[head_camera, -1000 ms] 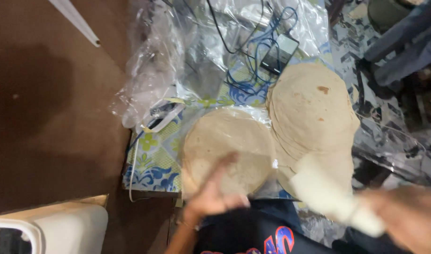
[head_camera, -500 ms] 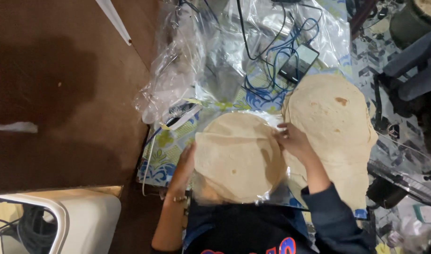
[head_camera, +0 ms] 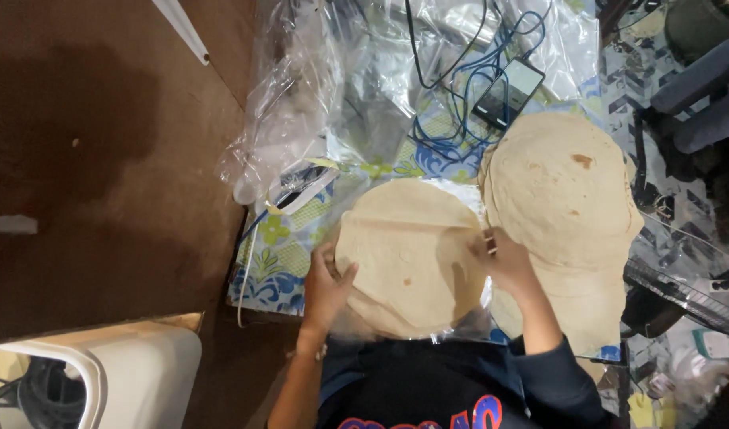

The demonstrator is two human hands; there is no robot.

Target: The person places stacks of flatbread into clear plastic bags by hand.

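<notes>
Steadying the round flatbread at lower centre of the frame on its clear plastic sheet, left hand spread flat on one rim, right hand pinching the opposite edge; best kept level, clear of the flatbread stack alongside.

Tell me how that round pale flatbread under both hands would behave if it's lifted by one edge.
The round pale flatbread looks thin and wide, so it would probably droop and fold. It seems light, likely needing both the left hand and right hand. It might tear if pulled, and may slide on the clear plastic sheet.
</notes>
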